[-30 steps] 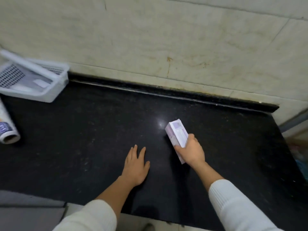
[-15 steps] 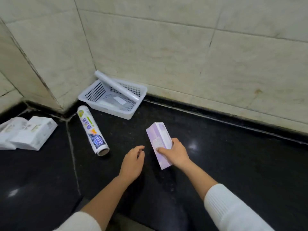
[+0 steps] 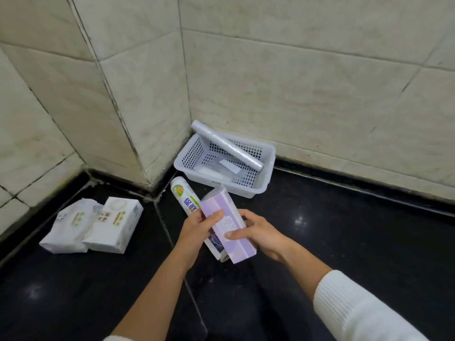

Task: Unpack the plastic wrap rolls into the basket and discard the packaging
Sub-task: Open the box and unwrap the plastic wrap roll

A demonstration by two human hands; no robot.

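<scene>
With left hand [image 3: 197, 230] and right hand [image 3: 261, 232] curled around the lilac rectangular cardboard box [image 3: 228, 223], held just before the white perforated plastic basket [image 3: 267, 173], steady the near end and open the far flap

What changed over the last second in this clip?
The left hand left the counter and took hold of the purple box, which the right hand holds as before. Unchanged: clear roll across the basket, printed roll on the counter, white packs.

Lilac box [image 3: 227, 223] — perforated white basket [image 3: 267, 168]
</scene>
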